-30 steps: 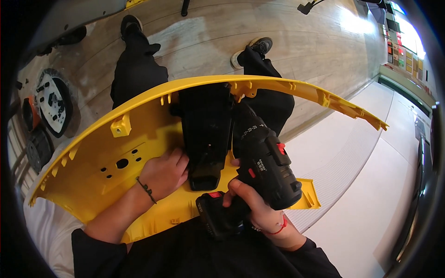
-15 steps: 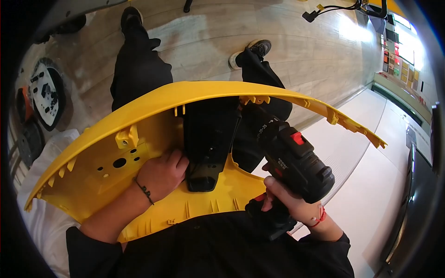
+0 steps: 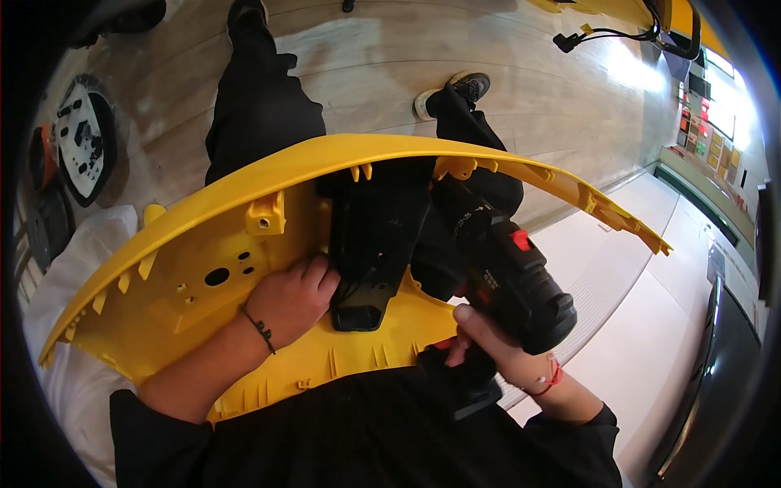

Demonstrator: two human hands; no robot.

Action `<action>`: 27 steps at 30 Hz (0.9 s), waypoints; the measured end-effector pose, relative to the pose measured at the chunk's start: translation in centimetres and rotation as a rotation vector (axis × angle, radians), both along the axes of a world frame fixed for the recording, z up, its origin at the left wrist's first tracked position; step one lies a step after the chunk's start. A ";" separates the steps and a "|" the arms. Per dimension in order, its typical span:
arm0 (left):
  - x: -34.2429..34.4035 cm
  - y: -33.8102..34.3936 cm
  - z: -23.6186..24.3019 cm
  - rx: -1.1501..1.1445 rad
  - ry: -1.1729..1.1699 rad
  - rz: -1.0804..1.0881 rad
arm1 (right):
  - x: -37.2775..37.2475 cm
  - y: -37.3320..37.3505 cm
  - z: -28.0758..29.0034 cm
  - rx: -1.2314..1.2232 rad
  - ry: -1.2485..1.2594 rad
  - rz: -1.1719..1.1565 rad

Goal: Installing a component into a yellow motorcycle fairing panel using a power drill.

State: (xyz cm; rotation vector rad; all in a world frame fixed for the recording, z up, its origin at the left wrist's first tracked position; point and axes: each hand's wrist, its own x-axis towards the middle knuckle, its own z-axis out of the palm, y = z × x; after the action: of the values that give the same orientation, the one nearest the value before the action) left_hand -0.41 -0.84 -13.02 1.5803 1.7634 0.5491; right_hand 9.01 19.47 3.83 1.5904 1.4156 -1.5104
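Observation:
A large curved yellow plastic shell (image 3: 268,325) lies across my lap, its ribbed inner side facing me. Set in its middle is a long black plastic part (image 3: 378,236), with a squared hollow at its near end. My left hand (image 3: 294,297) is curled against the left edge of that part, fingertips hidden behind it. My right hand (image 3: 488,342) grips a black cordless drill (image 3: 521,281) with red accents by its handle. The drill's front points away from me, at the shell's far rim beside the black part; its tip is hidden there.
White panels (image 3: 626,325) lie on the right, with a dark glossy edge beyond. On the left are white plastic wrapping (image 3: 98,252) and a white-and-black part (image 3: 84,142) on the wooden floor (image 3: 366,81). A cable with a black plug (image 3: 565,42) hangs at the upper right.
The view has shifted slightly, and the shell appears tilted a little differently. The drill's rear end sits slightly farther left. Both hands keep their holds.

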 end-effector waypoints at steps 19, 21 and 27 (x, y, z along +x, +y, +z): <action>0.3 0.3 -0.1 0.013 0.030 0.017 | 0.6 0.7 -0.7 -0.055 0.022 -0.115; 0.4 0.3 -0.2 0.015 0.035 0.016 | 0.6 0.1 -0.9 -0.031 0.034 -0.110; 0.4 0.1 -0.3 0.025 0.024 0.016 | 0.9 -0.3 -1.0 -0.022 0.052 -0.120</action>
State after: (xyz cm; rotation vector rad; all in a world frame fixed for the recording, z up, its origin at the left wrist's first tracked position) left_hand 0.00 -0.71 -13.31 1.5970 1.7948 0.5644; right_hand 9.88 19.12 2.84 1.6601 1.3479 -1.6408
